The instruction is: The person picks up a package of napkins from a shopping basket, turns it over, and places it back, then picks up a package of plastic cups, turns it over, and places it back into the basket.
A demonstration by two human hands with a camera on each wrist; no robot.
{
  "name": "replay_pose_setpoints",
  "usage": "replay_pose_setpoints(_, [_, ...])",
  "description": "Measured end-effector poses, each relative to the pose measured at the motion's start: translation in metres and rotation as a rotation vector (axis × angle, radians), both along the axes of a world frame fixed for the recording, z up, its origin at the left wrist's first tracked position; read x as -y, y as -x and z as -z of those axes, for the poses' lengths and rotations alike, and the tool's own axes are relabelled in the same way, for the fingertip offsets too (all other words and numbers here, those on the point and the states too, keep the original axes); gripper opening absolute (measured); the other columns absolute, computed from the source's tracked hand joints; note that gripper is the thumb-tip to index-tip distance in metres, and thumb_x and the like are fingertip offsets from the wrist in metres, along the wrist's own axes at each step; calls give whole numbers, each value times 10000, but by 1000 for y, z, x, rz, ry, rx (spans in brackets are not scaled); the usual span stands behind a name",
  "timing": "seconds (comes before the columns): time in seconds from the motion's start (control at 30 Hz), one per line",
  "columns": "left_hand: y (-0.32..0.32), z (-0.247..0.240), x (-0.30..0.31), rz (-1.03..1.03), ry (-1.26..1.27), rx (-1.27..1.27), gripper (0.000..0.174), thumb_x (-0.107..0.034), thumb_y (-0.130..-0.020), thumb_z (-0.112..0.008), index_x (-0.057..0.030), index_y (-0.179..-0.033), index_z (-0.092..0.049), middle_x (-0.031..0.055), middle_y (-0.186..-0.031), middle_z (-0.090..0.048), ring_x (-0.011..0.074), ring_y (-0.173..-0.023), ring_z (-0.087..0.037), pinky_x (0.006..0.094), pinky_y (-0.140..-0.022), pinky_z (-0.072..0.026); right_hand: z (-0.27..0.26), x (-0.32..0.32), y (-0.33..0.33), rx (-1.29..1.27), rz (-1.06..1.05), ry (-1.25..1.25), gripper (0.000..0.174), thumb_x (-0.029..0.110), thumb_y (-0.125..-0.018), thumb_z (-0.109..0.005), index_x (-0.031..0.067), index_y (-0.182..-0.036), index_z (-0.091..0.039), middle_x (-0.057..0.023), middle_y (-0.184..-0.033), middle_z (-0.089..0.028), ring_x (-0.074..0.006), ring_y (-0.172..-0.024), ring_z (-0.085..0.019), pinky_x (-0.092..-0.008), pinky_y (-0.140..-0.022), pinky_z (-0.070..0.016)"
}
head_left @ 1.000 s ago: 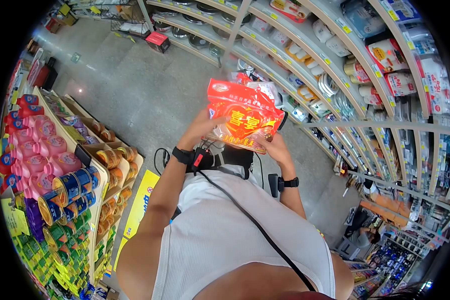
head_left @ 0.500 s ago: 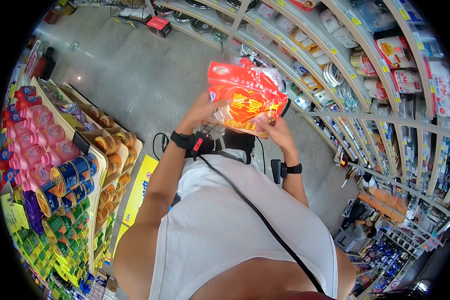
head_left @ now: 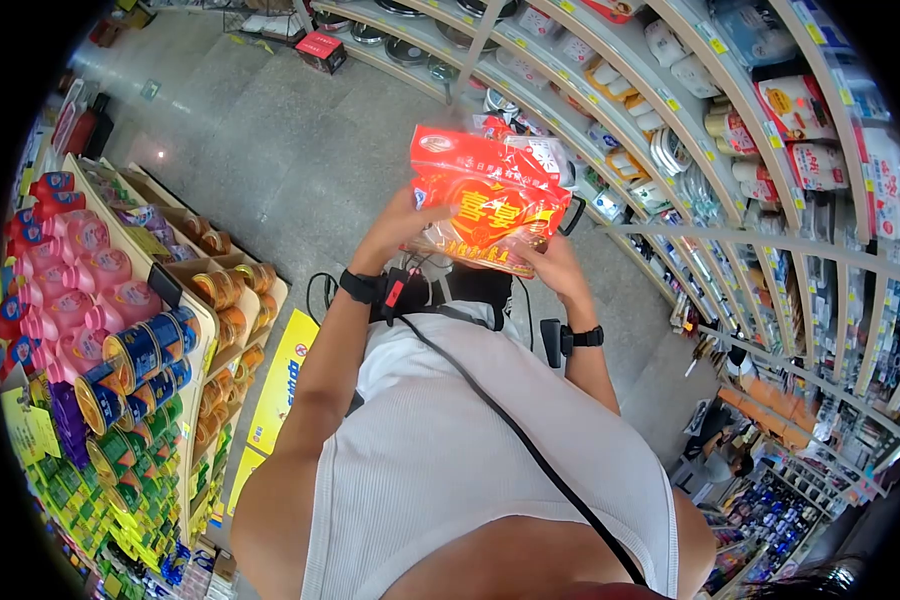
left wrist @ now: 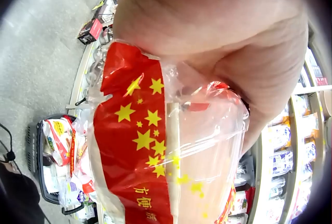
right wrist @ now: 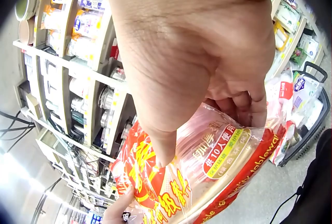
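Note:
A clear plastic pack of disposable tableware (head_left: pixel 495 205), printed red with large yellow characters, is held up in front of the waist by both hands. My left hand (head_left: pixel 398 228) grips its left side, thumb lying over the printed front. At the lower right edge my right hand (head_left: pixel 558 268) pinches it, thumb in front and fingers curled behind. Yellow stars on a red band mark the pack (left wrist: pixel 137 136) in the left wrist view. Pale stacked pieces show through the plastic on the pack (right wrist: pixel 212 156) in the right wrist view.
A dark shopping basket (left wrist: pixel 35 156) filled with packaged goods stands on the floor beyond the pack. Shelves (head_left: pixel 620 110) of bowls and packaged wares curve along the right. On the left is a display of pink bottles (head_left: pixel 80 270) and tins (head_left: pixel 150 350).
Both hands have raised the pack slightly, up in the head view, then held it nearly still with a small tilt. The grip stays the same.

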State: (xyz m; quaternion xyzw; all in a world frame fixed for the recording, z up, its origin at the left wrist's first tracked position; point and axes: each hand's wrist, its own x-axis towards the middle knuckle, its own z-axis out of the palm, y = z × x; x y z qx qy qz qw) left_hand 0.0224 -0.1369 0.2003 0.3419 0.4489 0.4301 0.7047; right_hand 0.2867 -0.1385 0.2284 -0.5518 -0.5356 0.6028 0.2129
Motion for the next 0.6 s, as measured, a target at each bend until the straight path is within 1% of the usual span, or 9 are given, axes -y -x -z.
replay_pose_setpoints(0.07, [2, -6, 1, 28, 1, -25, 444, -155, -816, -743, 34, -1164, -541, 102, -1102, -657, 150, -947, -649, 300, -829, -522, 2, 1, 1, -19, 3, 3, 411, 237, -837, -731, -2, -1144, -597, -75, -1045, -676, -117, -884, -621, -283, -783, -493])
replay_pose_setpoints(0.13, [3, -8, 2, 29, -74, -30, 448, -144, -796, -755, 32, -1153, -549, 97, -1083, -663, 148, -945, -648, 300, -831, -517, 8, 2, -1, -35, 16, -47, 422, 228, -823, -740, -2, -1146, -596, -78, -1051, -678, -132, -895, -624, -295, -797, -493])
replay_pose_setpoints(0.17, [3, -7, 1, 34, -73, -30, 448, -144, -796, -755, 32, -1153, -549, 97, -1083, -663, 148, -945, -648, 300, -831, -517, 11, 2, -4, -35, 20, -46, 422, 228, -823, -740, -2, -1146, -596, -78, -1051, -678, -132, -895, -624, -295, -797, -493])
replay_pose_setpoints(0.23, [5, -4, -1, 126, -99, -63, 448, -142, -787, -763, 31, -1146, -559, 96, -1075, -666, 145, -939, -645, 295, -829, -512, 14, 2, -9, 42, -18, -71, 439, 218, -805, -749, -1, -1151, -593, -79, -1067, -677, -146, -919, -626, -304, -818, -491])
replay_pose_setpoints(0.37, [3, -5, -3, 128, -75, -117, 442, -140, -784, -766, 29, -1142, -569, 95, -1081, -666, 140, -939, -640, 288, -836, -504, 18, 4, -12, 73, -17, -22, 446, 211, -795, -752, 1, -1155, -591, -79, -1084, -674, -149, -940, -624, -306, -826, -491])
replay_pose_setpoints(0.43, [3, -7, -3, 133, -57, -108, 435, -140, -791, -761, 30, -1144, -573, 94, -1091, -664, 137, -952, -634, 288, -852, -497, 20, 4, -11, 38, -10, -26, 449, 208, -794, -755, 0, -1156, -590, -82, -1095, -669, -148, -945, -623, -308, -828, -492])
replay_pose_setpoints(0.6, [3, 3, -4, 120, -58, -79, 430, -127, -797, -753, 33, -1150, -568, 95, -1101, -661, 137, -970, -629, 289, -863, -492, 15, 5, -7, -15, 6, -26, 468, 199, -781, -772, -9, -1157, -584, -82, -1095, -667, -150, -953, -623, -311, -839, -491])
